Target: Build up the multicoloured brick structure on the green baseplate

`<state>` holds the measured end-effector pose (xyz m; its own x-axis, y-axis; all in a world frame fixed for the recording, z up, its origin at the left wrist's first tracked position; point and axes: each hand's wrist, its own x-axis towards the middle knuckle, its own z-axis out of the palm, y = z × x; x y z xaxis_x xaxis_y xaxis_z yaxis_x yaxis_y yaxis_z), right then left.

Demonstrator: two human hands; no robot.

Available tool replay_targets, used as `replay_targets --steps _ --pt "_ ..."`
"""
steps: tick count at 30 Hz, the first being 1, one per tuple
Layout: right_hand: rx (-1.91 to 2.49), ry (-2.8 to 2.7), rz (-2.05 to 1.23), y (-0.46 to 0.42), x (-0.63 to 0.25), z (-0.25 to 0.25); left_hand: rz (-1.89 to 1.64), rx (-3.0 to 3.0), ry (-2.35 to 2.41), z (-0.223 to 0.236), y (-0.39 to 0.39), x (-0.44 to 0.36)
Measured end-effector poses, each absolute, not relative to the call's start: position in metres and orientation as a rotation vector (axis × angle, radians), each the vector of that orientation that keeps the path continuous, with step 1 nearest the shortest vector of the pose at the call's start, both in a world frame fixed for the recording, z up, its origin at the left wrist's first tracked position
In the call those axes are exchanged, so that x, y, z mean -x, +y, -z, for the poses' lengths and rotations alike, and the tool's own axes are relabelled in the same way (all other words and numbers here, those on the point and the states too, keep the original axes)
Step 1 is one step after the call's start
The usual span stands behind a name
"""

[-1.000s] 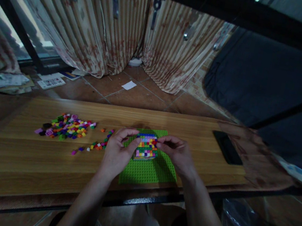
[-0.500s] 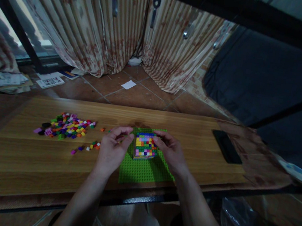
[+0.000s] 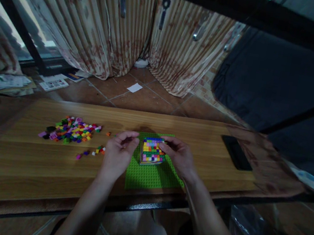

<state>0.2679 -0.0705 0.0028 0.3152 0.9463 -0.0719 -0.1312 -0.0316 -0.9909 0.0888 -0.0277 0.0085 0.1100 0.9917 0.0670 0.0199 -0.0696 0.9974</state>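
A block built of many-coloured toy bricks (image 3: 150, 150) stands on a green studded baseplate (image 3: 147, 178). My right hand (image 3: 179, 157) is at its right far corner, the thumb over the top and the fingers closed around the edge. To the left of the block, my left hand (image 3: 120, 149) is held in a pinch, with thumb and forefinger close together. Whatever may be between those fingertips is too small to make out. The right fingers partly cover the block's right side.
A heap of loose toy bricks (image 3: 73, 131) lies on the left of the wooden table (image 3: 39, 170), with a few strays (image 3: 86, 153) nearer my left hand. A dark phone (image 3: 237, 153) lies at the right. A black bar (image 3: 148, 206) runs along the front edge.
The view has shifted slightly. My right thumb has come a little further over the block's top. My left hand keeps nearly the same pose.
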Motion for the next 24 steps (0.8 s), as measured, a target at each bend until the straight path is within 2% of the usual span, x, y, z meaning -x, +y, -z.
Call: replay_targets --steps 13,19,24 --pt "1.26 -0.769 -1.153 -0.072 -0.271 -0.004 -1.163 -1.323 1.193 -0.012 -0.023 -0.076" --pt "1.303 -0.661 -0.977 -0.071 -0.278 -0.006 -1.151 -1.405 1.255 -0.006 -0.009 -0.051" --pt "1.3 -0.71 -0.875 -0.07 -0.278 -0.002 -1.107 -1.637 1.561 0.001 0.014 -0.008"
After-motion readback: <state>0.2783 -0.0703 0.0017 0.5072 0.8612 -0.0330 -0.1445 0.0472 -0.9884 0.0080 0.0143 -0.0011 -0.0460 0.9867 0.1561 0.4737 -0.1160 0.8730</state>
